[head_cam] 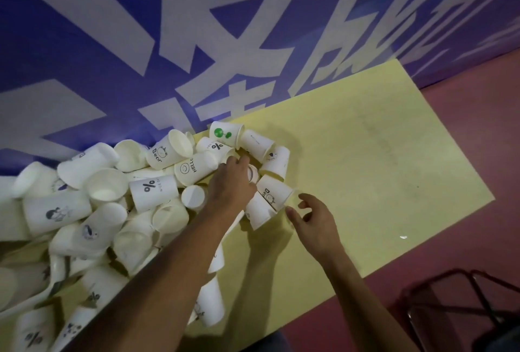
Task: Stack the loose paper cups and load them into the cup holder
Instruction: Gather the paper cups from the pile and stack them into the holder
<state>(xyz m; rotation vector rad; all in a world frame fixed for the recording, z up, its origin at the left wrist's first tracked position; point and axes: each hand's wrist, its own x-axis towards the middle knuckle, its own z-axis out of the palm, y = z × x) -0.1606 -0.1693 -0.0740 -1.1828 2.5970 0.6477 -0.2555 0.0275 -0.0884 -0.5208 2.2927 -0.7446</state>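
cups are being gathered. just left of the bear cup (274, 191), the left hand (233, 180) is laid on the pile (112, 196), grip not tellable; the right hand (312, 220) is held wide and empty just beside that cup. next, a rim pinch seems needed.

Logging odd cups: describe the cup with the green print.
The green-print cup is white paper with a round green logo on its side. It lies tipped over at the far edge of the pile, by the wall, mouth facing right, resting against neighbouring cups.
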